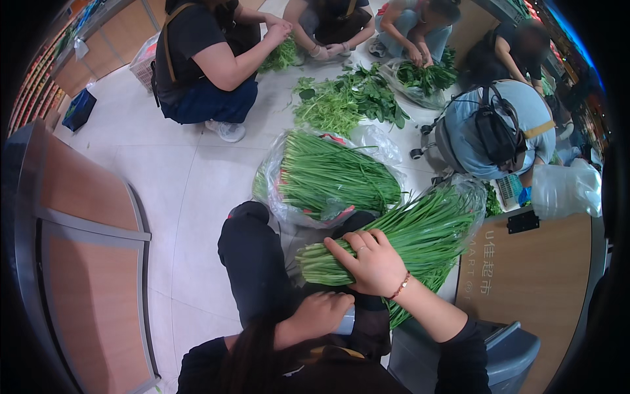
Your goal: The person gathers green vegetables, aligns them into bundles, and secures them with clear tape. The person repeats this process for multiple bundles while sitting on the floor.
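Observation:
Across my lap lies a thick bunch of garlic chives [418, 221], its pale cut ends to the left and its green leaves fanning to the right. My right hand [376, 261] grips it from above near the cut ends, thumb and fingers spread over the stalks. Close below, my left hand [320, 312] is curled around a smooth grey-blue object [347, 321], perhaps a roll of tape; most of it is hidden. In front of my knees, a clear plastic bag [273, 197] lies opened around a large heap of garlic chives [339, 172].
Leafy greens [354, 96] are piled on the floor beyond the bag. Several people crouch or sit around them. A wheeled stool [448, 140] stands at right. A grey bin [507, 359] and a wood-panelled counter [536, 266] flank my right side; another counter [93, 290] is at left.

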`<act>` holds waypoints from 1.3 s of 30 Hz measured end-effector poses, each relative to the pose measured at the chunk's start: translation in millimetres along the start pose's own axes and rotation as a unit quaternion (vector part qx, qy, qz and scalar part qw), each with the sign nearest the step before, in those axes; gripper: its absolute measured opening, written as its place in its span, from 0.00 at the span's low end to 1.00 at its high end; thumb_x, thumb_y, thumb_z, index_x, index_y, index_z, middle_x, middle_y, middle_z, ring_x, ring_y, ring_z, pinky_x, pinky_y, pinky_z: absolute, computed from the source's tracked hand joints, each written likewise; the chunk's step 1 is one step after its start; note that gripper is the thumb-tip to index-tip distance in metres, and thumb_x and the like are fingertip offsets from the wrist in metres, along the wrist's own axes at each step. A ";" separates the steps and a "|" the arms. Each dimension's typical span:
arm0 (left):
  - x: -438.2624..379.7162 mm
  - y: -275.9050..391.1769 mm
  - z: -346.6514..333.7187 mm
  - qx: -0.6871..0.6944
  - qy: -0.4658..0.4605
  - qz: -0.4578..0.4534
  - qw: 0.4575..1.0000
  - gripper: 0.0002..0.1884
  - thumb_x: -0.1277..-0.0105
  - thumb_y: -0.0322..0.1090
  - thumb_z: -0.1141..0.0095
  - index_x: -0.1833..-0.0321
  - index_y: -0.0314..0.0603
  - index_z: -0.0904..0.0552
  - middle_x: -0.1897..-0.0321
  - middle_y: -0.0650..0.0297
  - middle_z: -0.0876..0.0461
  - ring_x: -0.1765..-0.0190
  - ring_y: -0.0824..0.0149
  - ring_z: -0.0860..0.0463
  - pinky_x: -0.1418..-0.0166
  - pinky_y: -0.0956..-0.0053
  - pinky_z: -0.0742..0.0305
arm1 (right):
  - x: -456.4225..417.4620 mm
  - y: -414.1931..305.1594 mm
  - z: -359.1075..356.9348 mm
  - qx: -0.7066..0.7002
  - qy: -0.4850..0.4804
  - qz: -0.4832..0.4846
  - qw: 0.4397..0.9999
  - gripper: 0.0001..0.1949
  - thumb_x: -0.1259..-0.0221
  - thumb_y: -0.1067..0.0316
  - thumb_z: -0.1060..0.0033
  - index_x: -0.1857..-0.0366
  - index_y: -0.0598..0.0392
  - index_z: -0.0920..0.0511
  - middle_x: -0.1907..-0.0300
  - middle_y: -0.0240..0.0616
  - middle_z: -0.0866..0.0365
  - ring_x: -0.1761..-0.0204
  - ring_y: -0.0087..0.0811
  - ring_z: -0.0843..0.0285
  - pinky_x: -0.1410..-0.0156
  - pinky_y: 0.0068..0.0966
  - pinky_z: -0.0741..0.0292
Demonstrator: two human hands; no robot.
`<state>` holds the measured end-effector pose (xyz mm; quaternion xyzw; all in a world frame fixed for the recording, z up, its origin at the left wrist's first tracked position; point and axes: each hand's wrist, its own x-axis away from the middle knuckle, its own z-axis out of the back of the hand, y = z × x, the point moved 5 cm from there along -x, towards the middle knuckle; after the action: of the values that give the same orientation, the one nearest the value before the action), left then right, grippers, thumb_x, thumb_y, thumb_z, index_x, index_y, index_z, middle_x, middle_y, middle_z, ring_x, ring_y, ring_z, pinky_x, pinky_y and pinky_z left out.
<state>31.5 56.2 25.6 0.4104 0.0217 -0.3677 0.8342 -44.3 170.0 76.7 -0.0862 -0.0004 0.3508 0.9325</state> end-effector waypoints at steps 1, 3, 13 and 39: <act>0.2 -1.5 1.5 -0.004 0.000 0.009 1.000 0.07 0.36 0.32 0.41 0.59 0.43 0.24 0.74 0.65 0.22 0.71 0.63 0.18 0.66 0.68 0.24 | -0.4 0.4 -0.5 0.003 -0.003 0.002 1.000 0.51 0.74 0.55 0.19 0.31 0.45 0.31 0.47 0.39 0.24 0.45 0.41 0.26 0.38 0.39 0.33; 1.9 -4.7 4.1 -0.012 0.001 0.028 1.000 0.07 0.38 0.31 0.38 0.60 0.44 0.23 0.75 0.64 0.20 0.73 0.62 0.17 0.69 0.68 0.23 | -1.0 0.6 -1.2 0.007 -0.005 0.008 1.000 0.51 0.74 0.55 0.19 0.31 0.44 0.31 0.47 0.39 0.24 0.45 0.41 0.26 0.38 0.38 0.33; 4.8 -12.6 12.6 -0.017 0.018 0.036 0.999 0.08 0.36 0.31 0.38 0.59 0.43 0.23 0.76 0.62 0.19 0.75 0.60 0.16 0.71 0.68 0.23 | -14.4 -11.3 -9.2 0.004 0.019 0.044 0.999 0.38 0.58 0.59 0.32 0.33 0.48 0.28 0.55 0.42 0.25 0.49 0.41 0.26 0.40 0.40 0.31; 42.7 2.2 12.9 -0.025 0.046 0.095 0.994 0.08 0.35 0.31 0.39 0.57 0.41 0.24 0.72 0.62 0.17 0.74 0.58 0.16 0.69 0.66 0.22 | -24.9 -34.1 -28.4 0.020 0.012 0.146 0.989 0.44 0.67 0.57 0.25 0.33 0.42 0.29 0.55 0.35 0.23 0.53 0.36 0.24 0.44 0.34 0.29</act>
<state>60.6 22.6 21.2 0.4064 0.0302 -0.2665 0.8734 -39.0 123.9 55.8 -0.0711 0.0303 0.4818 0.8729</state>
